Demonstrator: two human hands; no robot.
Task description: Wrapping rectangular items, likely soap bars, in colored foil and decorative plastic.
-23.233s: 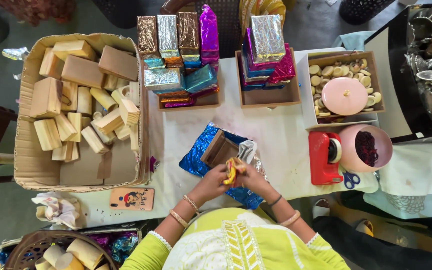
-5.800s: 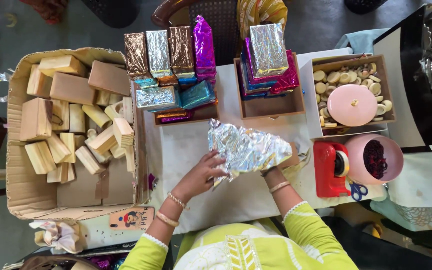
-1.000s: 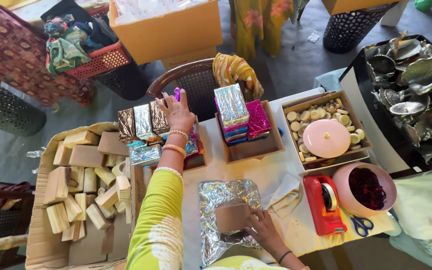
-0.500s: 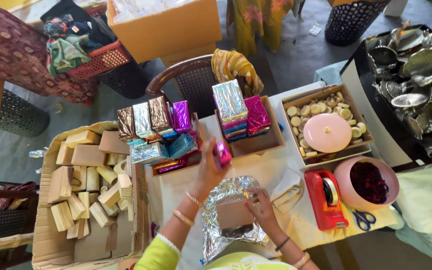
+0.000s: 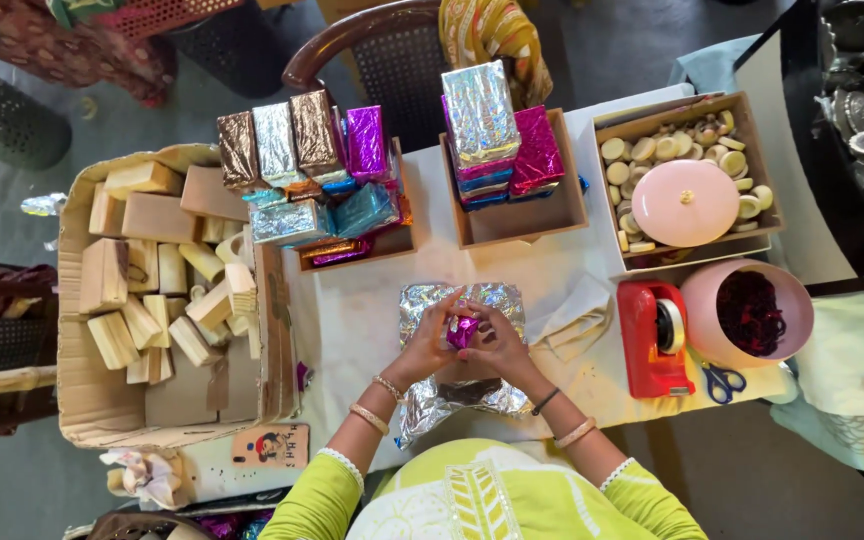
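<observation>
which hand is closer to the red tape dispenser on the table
Right. The right hand sits just to the image-left of the red tape dispenser, fingers on a small magenta foil-wrapped piece. The left hand is on the far side of that piece, further from the dispenser.

Bright, even daylight, soft short shadows. Glare on silver foil sheet point(image 5: 462, 350) and wrapped blocks point(image 5: 302, 150). Centre sharp; slight wide-angle bending at edges, far corners dimmer.
</observation>
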